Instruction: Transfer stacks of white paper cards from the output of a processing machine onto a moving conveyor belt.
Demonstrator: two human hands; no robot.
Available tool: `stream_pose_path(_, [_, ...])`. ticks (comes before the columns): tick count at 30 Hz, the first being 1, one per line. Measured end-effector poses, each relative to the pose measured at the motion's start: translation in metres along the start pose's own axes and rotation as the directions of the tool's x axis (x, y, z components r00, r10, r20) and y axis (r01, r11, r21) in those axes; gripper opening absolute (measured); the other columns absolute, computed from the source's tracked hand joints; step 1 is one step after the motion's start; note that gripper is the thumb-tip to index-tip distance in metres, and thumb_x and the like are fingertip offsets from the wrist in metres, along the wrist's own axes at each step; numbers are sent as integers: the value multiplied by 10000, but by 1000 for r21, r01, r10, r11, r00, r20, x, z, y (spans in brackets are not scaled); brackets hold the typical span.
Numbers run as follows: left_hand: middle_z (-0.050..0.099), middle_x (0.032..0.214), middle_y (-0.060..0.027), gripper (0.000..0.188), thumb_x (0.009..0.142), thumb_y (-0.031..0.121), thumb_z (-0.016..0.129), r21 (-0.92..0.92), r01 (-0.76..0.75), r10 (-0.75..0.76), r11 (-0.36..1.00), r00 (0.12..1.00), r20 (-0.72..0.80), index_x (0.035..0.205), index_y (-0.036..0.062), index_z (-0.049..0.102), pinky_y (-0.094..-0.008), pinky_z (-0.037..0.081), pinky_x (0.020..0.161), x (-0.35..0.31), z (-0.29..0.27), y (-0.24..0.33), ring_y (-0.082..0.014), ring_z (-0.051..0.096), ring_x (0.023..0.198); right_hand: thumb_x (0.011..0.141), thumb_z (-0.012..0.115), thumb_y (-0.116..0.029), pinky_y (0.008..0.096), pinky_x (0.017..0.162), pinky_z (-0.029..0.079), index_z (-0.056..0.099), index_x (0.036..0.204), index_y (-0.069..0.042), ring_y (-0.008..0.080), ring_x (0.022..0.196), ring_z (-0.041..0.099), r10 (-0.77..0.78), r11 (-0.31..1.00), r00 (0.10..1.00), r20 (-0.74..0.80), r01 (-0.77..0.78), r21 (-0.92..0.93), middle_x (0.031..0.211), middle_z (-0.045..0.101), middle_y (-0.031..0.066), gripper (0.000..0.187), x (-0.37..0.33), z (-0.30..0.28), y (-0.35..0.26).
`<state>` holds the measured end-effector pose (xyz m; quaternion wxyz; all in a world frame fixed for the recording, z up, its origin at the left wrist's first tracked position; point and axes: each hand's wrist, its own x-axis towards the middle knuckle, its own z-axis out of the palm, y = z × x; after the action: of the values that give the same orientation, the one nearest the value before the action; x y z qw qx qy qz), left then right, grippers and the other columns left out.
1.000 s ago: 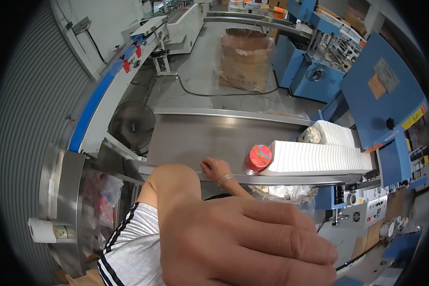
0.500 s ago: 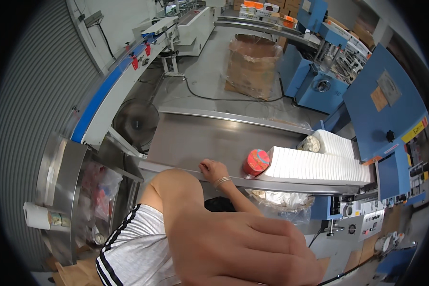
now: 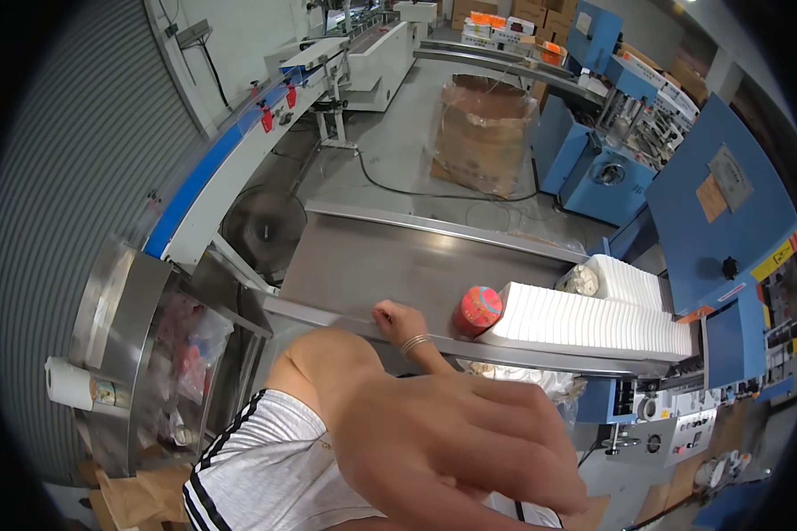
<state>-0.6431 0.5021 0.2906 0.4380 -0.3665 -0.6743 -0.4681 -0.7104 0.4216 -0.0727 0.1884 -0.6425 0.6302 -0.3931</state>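
My left hand [image 3: 460, 434] is raised close to the camera, its back toward me and slightly blurred. The fingers stretch to the right and bend a little downward; nothing shows in them, though the palm is hidden. Behind it, my right hand [image 3: 398, 322], with thin bracelets at the wrist, rests at the near rail of a long metal trough [image 3: 372, 257]. Its fingers are curled in, and I see no object in them. To its right stands a red round patterned roll [image 3: 478, 310], against a long row of white folded paper pieces [image 3: 584, 319].
A second white row [image 3: 624, 281] ends in a cream round piece [image 3: 581, 280]. Blue machinery [image 3: 695, 212] borders the right. A blue-belted conveyor [image 3: 208, 173] and a fan [image 3: 266, 228] are at left, a large carton [image 3: 483, 133] behind. A plastic bag [image 3: 205, 358] hangs lower left.
My left hand has shifted slightly up, and its fingers droop more. My right hand stays at the rail. The whole view has tilted a little, moving the surroundings slightly.
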Motion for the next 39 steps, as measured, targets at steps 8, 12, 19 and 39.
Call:
stream_pose_path(8, [631,981,-207,310,731,-84,601,483,186,-168,855,982,-82,1038,-48,612,-389,525,732,-52,-19,-17,-335,634,838,784,517,-137,440,1052,314,587,1157,-34,346,1186,461,-378,925,924,60,380,-27,1203,566,178,393,-10,-31,-30])
stream_pose_path(12, [633,992,-150,269,754,-42,564,631,524,-399,572,850,-345,1012,-4,627,-357,505,782,-95,-27,-57,-287,634,885,790,663,-194,402,716,505,627,944,-96,295,815,630,-114,957,978,-174,155,247,830,642,107,186,-65,-47,-24])
stream_pose_path(19, [475,1300,-197,553,767,28,603,654,756,-777,7,416,-473,1296,19,441,-402,362,1007,-217,-63,-126,-367,431,1220,762,671,-120,397,618,458,605,845,-80,274,701,554,-216,955,953,-211,162,-249,768,583,70,113,-78,-136,-35])
stream_pose_path(39, [552,1137,-231,534,741,78,677,654,756,-898,-33,264,-351,1221,-12,461,-432,442,879,-259,-15,-203,-393,531,1068,709,652,-111,403,976,391,585,1038,-97,261,1136,509,-206,888,953,-225,85,-453,1065,587,64,336,-93,-175,20])
